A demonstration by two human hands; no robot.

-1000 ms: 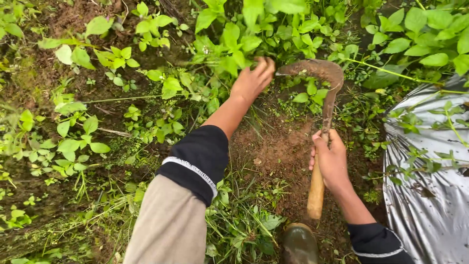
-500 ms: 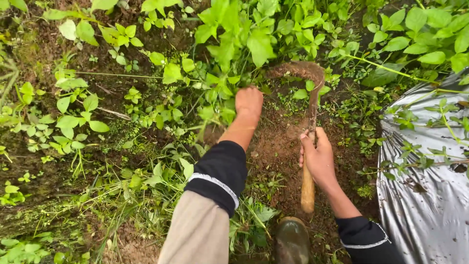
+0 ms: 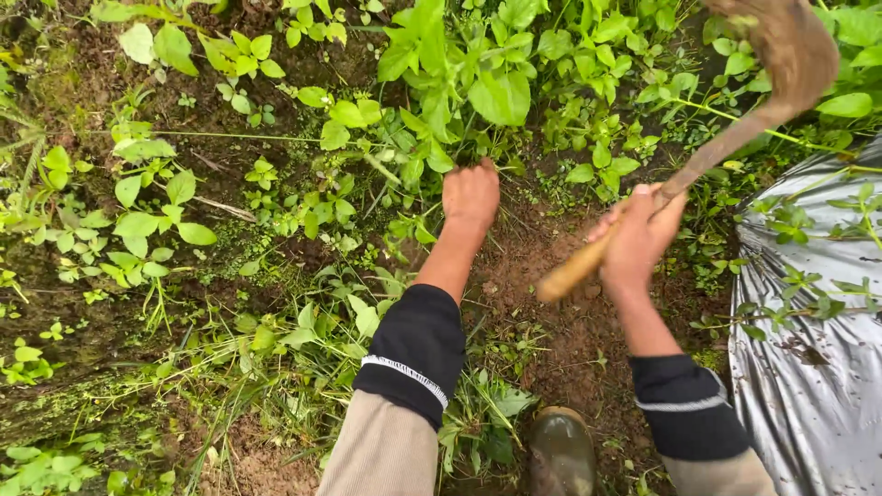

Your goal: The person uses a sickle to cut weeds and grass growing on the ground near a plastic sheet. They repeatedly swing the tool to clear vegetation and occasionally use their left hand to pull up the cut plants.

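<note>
Our right hand (image 3: pixel 638 234) has swung the sickle (image 3: pixel 735 138) up and away; half a second ago its blade lay at the weeds (image 3: pixel 459 83). Fingers are wrapped tight around its wooden handle. Our left hand (image 3: pixel 470 193) stays closed on the weed stems beside the bare soil (image 3: pixel 542 276), so we judge a new cut is being prepared.

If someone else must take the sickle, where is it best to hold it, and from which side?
By the pale wooden handle, on its free lower end below the right hand, coming from the bare-soil side. The curved, soil-caked blade is raised up and right, so approach away from it. The left hand grips weeds.
</note>
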